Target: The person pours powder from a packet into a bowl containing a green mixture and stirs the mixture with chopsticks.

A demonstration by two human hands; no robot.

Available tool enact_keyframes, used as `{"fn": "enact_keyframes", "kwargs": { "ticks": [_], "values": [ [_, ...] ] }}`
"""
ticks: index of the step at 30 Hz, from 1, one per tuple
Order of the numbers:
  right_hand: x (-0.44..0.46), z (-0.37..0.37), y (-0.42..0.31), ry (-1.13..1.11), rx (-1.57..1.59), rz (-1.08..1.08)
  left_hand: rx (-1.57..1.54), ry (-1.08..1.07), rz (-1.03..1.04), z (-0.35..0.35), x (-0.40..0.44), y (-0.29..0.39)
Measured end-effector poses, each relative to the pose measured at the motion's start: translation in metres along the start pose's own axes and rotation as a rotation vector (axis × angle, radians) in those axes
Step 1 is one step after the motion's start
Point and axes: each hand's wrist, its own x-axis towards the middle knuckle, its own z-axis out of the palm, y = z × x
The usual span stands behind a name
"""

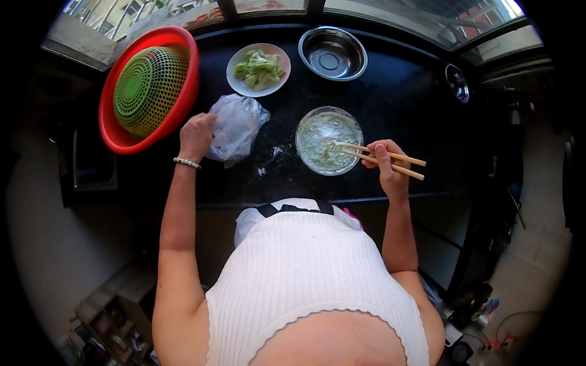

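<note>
My right hand (389, 163) grips a pair of wooden chopsticks (390, 160), their tips dipped into a glass bowl (299, 151). Inside that bowl lies a pale greenish batter (329, 134) with white powder on top, and some of it clings to the chopstick tips. My left hand (198, 135), with a beaded bracelet at the wrist, is closed on the left edge of a clear plastic bag (237, 128). The bag rests on the dark counter and looks whitish inside. Small spills of white powder (262, 171) lie between the bag and the bowl.
At the left, a red basin (190, 79) holds an upturned green colander (143, 88). Toward the back stand a white plate (234, 83) of chopped pale-green vegetable (261, 69) and a metal bowl (332, 53). A small metal dish or lid (456, 83) sits far right, below the windows.
</note>
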Motion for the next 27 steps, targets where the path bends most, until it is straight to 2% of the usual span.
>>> {"fn": "enact_keyframes", "kwargs": {
  "ticks": [1,3,5,6,9,11,12,13,14,15,16,18,19,20,21,23,26,27],
  "values": [
    [-0.001,0.0,0.0,0.018,0.0,0.023,-0.039,0.143,0.014,-0.005,0.004,0.002],
    [-0.002,0.002,0.002,0.067,0.002,0.019,0.034,0.244,-0.025,-0.017,0.009,0.002],
    [0.001,0.011,0.009,0.136,-0.036,-0.015,0.048,0.212,-0.069,-0.025,0.008,0.003],
    [0.005,0.018,0.015,0.097,-0.012,-0.016,0.013,0.104,-0.13,-0.033,0.007,0.01],
    [0.003,0.024,0.028,-0.025,0.001,0.003,-0.052,0.111,-0.084,-0.042,0.0,0.024],
    [-0.003,0.015,0.026,-0.068,-0.035,0.073,0.08,0.323,-0.043,-0.042,-0.007,0.033],
    [-0.001,0.011,0.021,-0.004,-0.052,0.112,0.108,0.438,-0.015,-0.047,-0.01,0.044],
    [0.003,0.013,0.023,0.02,-0.098,0.032,0.136,0.553,0.013,-0.049,-0.012,0.053],
    [0.008,0.016,0.025,0.045,-0.145,-0.047,0.009,0.573,0.03,-0.043,-0.016,0.06],
    [0.013,0.021,0.028,0.068,-0.191,-0.127,-0.187,0.529,0.0,-0.035,-0.019,0.074],
    [0.016,0.028,0.033,0.033,-0.235,-0.231,-0.433,0.4,-0.064,-0.026,-0.022,0.093],
    [0.013,0.031,0.025,-0.132,-0.213,-0.221,-0.709,0.141,-0.12,0.002,-0.026,0.119],
    [0.011,0.032,0.021,-0.216,-0.201,-0.217,-0.753,-0.035,-0.155,0.018,-0.028,0.128],
    [0.008,0.025,0.019,-0.219,-0.106,-0.012,-0.854,-0.119,-0.188,0.037,-0.031,0.135],
    [0.009,0.017,0.014,-0.174,-0.107,0.095,-0.89,-0.148,-0.166,0.055,-0.034,0.143],
    [0.02,0.01,0.023,-0.027,-0.239,0.164,-1.122,-0.286,-0.253,0.074,-0.033,0.16],
    [0.029,0.032,0.027,-0.022,-0.382,-0.256,-1.187,-0.388,-0.355,0.09,-0.027,0.167],
    [0.028,0.032,0.028,-0.086,-0.33,-0.246,-1.2,-0.388,-0.358,0.091,-0.026,0.167]
  ]
}}
